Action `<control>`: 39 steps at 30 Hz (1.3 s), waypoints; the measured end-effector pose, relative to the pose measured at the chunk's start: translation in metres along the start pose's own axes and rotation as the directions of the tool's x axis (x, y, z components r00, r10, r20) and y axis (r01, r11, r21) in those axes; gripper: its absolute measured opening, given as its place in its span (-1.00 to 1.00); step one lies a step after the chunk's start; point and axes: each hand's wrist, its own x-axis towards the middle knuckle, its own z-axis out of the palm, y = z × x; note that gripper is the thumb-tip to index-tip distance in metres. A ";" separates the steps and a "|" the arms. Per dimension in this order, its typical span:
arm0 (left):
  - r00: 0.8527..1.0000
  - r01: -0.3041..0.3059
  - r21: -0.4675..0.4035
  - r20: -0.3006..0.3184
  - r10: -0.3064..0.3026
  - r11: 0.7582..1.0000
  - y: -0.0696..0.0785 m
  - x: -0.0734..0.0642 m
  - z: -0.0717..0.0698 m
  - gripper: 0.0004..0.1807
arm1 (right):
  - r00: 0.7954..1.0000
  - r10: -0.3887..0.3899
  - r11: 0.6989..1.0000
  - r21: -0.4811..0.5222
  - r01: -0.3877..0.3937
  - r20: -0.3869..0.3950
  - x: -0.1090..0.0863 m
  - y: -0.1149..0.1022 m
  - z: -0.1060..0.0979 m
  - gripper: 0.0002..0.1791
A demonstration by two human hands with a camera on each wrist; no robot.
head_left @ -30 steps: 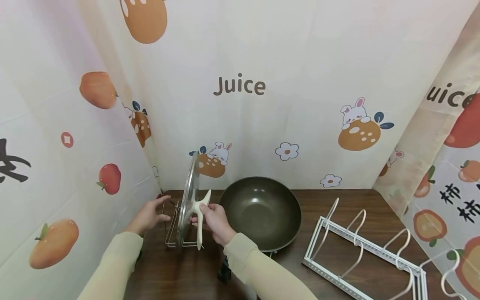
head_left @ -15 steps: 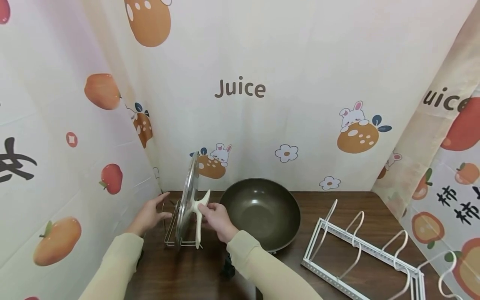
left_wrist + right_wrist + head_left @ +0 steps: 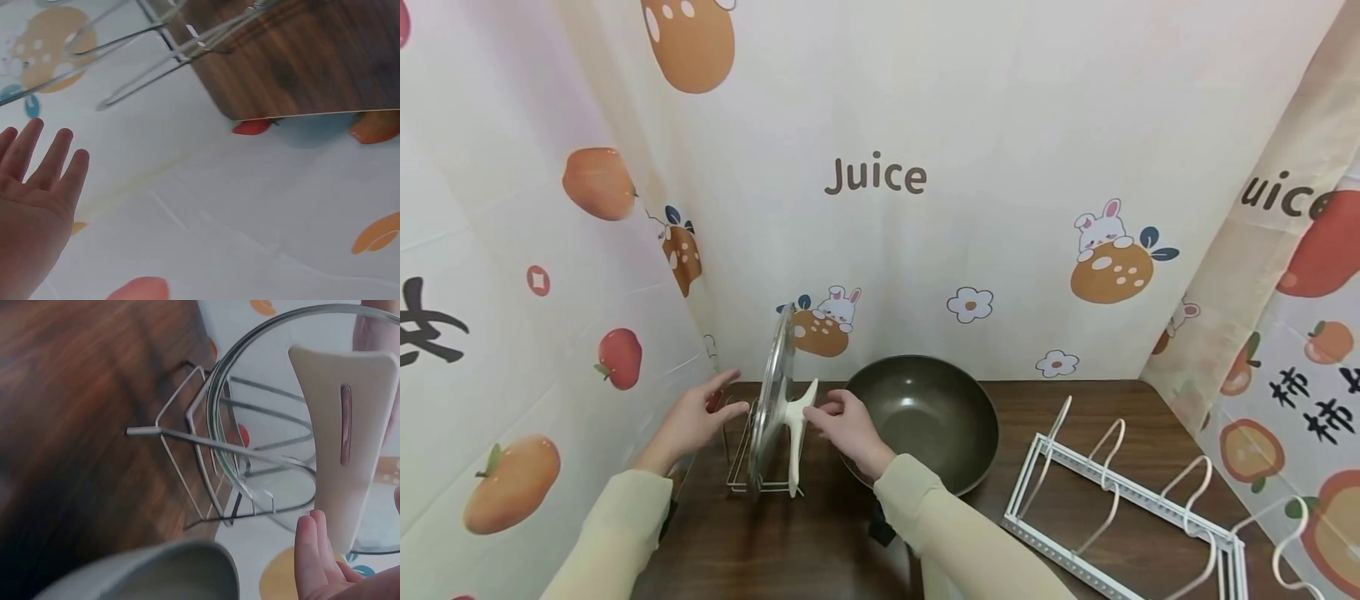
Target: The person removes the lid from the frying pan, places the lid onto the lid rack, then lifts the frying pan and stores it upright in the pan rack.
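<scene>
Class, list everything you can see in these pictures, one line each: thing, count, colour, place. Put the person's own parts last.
Glass lid: 1, clear with metallic rim, standing slightly tilted in the wire rack
Lid handle: 1, cream, on the lid's right side
Wire rack: 1, silvery, table's left part
Pan: 1, dark, right of the lid
Looped rack: 1, white, table's right part
Black object: 1, black, by the right forearm, partly hidden
Table: 1, brown, below everything
Printed backdrop: 3 sides seen, pale with fruit, rabbits and flowers, around the table
Sleeves: 2, pale yellow, on both forearms
Left hand: 1, bare, left of the lid
Right hand: 1, bare, at the lid handle, contact unclear
</scene>
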 end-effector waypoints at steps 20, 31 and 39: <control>0.978 -0.120 -0.041 -0.176 0.111 0.992 0.077 -0.012 -0.031 -0.36 | 1.000 0.014 0.987 -0.157 -0.017 -0.025 -0.026 -0.021 -0.073 -0.25; 0.940 -0.242 0.052 -0.234 0.247 0.969 0.136 -0.017 -0.036 -0.42 | 0.994 -0.043 0.948 -0.318 0.007 -0.105 -0.040 -0.031 -0.129 -0.27; 0.915 -0.314 0.081 -0.241 0.324 0.946 0.172 -0.020 -0.022 -0.42 | 0.989 -0.053 0.901 -0.433 -0.013 -0.139 -0.058 -0.040 -0.167 -0.23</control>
